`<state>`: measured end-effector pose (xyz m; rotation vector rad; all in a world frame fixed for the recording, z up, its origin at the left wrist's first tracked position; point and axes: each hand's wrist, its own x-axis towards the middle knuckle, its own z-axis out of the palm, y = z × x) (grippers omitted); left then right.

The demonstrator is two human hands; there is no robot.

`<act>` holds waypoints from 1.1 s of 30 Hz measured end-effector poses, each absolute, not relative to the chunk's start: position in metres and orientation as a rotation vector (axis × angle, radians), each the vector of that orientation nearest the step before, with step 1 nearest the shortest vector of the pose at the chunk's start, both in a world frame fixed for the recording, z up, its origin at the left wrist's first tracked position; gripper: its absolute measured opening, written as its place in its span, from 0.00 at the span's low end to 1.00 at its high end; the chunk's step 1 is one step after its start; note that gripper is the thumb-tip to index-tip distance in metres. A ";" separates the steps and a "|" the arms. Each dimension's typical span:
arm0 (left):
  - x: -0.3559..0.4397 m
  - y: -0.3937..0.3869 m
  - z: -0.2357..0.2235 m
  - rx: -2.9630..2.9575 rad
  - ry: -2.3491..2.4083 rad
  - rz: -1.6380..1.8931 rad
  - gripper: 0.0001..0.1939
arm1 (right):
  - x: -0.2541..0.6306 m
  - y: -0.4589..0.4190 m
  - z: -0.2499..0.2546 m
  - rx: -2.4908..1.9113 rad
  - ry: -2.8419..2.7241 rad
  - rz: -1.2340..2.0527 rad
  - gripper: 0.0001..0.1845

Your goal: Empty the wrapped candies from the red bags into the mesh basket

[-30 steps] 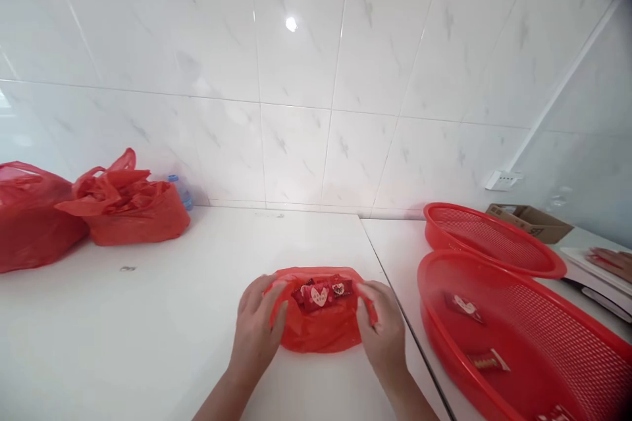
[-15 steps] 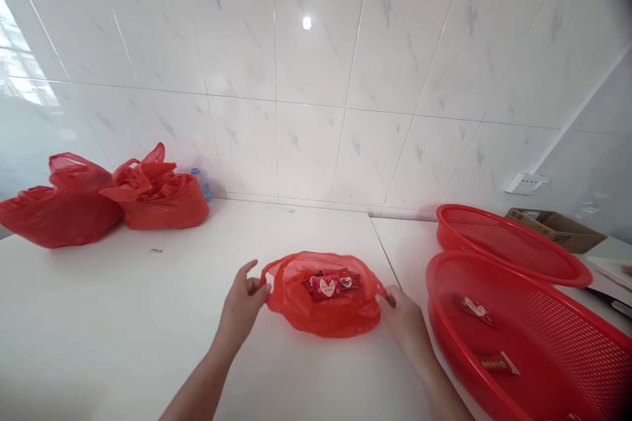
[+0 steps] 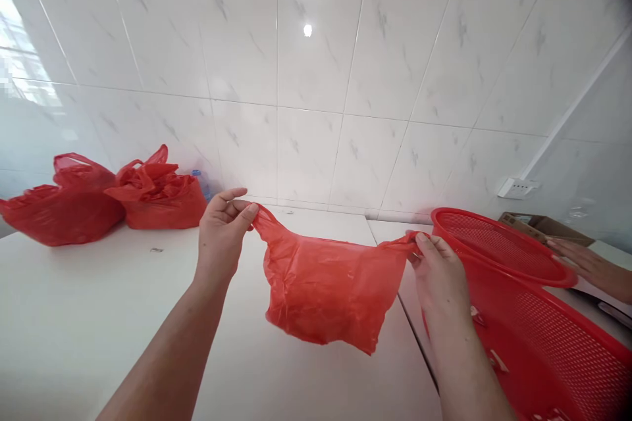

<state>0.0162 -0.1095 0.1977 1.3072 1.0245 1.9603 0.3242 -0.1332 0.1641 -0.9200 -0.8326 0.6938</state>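
Note:
A red plastic bag (image 3: 333, 289) is stretched by its two handles between my hands, above the white table (image 3: 237, 368). My left hand (image 3: 222, 227) pinches the left handle between thumb and finger. The right handle is gripped by my right hand (image 3: 437, 263), near the rim of a red basket. Darker shapes show faintly through the lower part of the bag, but what lies inside is hidden by the plastic.
Two full red bags (image 3: 165, 200) stand at the back left, a blue-capped bottle (image 3: 200, 184) behind them. On the right are a large red basket (image 3: 553, 309) with several small packets, another red basket (image 3: 498, 237), a cardboard box (image 3: 557, 229) and another person's hand (image 3: 587, 263).
Both my hands have lifted the bag by its handles; its mouth has drawn flat and the packets inside no longer show. Another person's hand has come in at the right.

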 end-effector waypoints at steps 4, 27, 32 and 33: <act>0.019 -0.097 0.205 1.302 0.986 1.873 0.19 | 0.320 -0.117 0.169 -0.853 -0.835 0.911 0.11; 0.022 -0.114 0.055 1.283 1.418 1.380 0.50 | 0.306 -0.095 0.082 -0.978 -1.095 0.925 0.53; 0.053 -0.089 0.073 1.170 1.059 1.464 0.46 | 0.281 -0.074 0.108 -0.784 -1.041 1.207 0.43; 0.059 -0.087 0.076 1.168 0.993 1.430 0.42 | 0.275 -0.074 0.110 -0.790 -1.030 1.262 0.40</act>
